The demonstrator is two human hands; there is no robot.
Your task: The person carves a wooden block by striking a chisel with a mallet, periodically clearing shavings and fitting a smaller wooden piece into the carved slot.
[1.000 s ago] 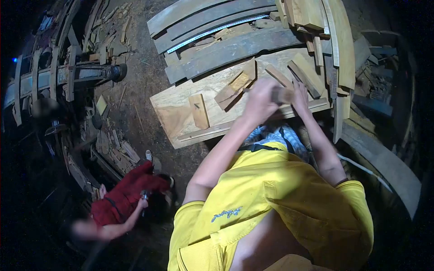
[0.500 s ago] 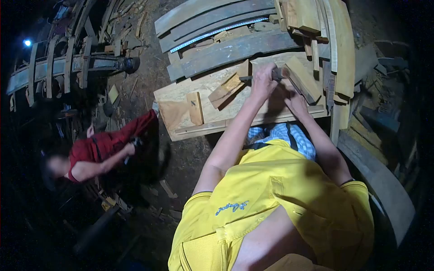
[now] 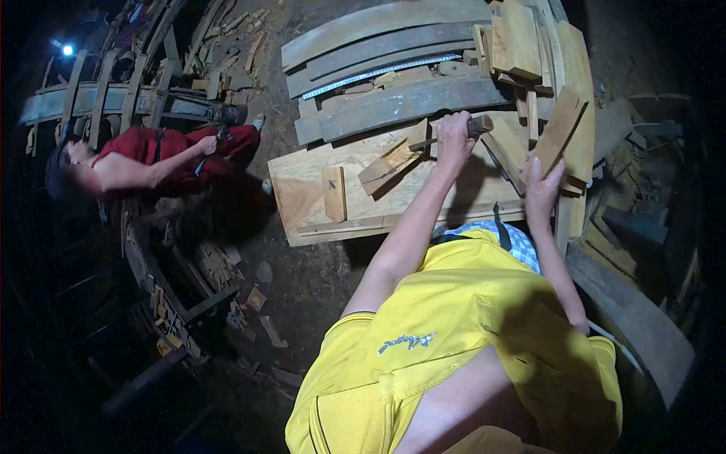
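Observation:
My left hand [image 3: 454,144] is closed around a chisel; its round wooden handle [image 3: 479,125] sticks out on the right and its dark metal shaft points left. Beyond the shaft lies a notched wood block [image 3: 393,165], tilted on the plywood board [image 3: 302,170]. On the right, my right hand [image 3: 543,189] grips a wood piece [image 3: 560,127] that is raised at a slant. Another wood block [image 3: 505,155] lies between my hands, partly hidden. A small flat wood piece [image 3: 333,194] with a dark mark rests on the left of the board.
Curved grey planks [image 3: 408,98] lie behind the board. Light wood pieces [image 3: 522,45] are stacked at the back right. To the left, a person in red [image 3: 159,159] holds something among wooden frames and scraps. A curved board [image 3: 635,318] stands at my right.
My right hand has moved right and now holds a wood piece up. My left hand keeps the chisel in nearly the same spot. The person in red has shifted upward in view.

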